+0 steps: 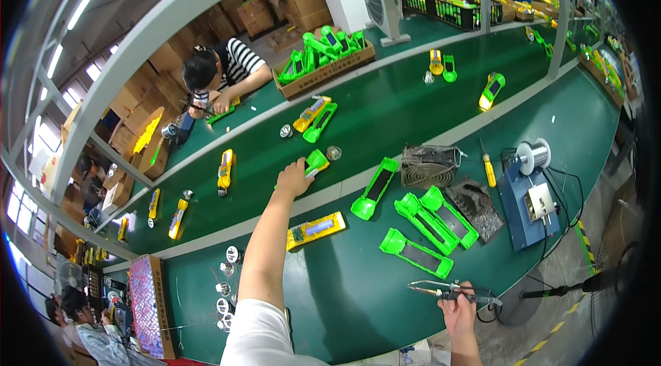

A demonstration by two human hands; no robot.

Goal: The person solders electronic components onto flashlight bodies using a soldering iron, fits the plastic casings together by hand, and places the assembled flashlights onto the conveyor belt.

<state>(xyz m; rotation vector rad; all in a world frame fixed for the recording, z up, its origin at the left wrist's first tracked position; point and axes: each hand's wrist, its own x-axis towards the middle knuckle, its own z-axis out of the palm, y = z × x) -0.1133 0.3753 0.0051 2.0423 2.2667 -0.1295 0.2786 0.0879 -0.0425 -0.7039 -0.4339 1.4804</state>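
My left hand [294, 179] reaches across to the belt, its fingers closed on a green plastic lamp housing [317, 161]. A round reflector [334, 152] lies just beyond that housing. Low on the right, my right hand [458, 312] grips a soldering iron [441, 289] with its tip pointing left. On the bench between my hands are a yellow housing with a battery-like cylinder inside [315, 230] and several green housings [416, 254] with dark panels. Whatever the left fingertips press on the far side of the housing is hidden.
A fume fan [430, 165], a dark sponge-like block [475, 207], a yellow screwdriver [488, 168] and a blue soldering station [525, 204] with a solder reel [533, 155] stand right. Reflectors [224, 289] lie left. Across the belt [261, 152], a person [224, 73] works beside a carton [327, 75].
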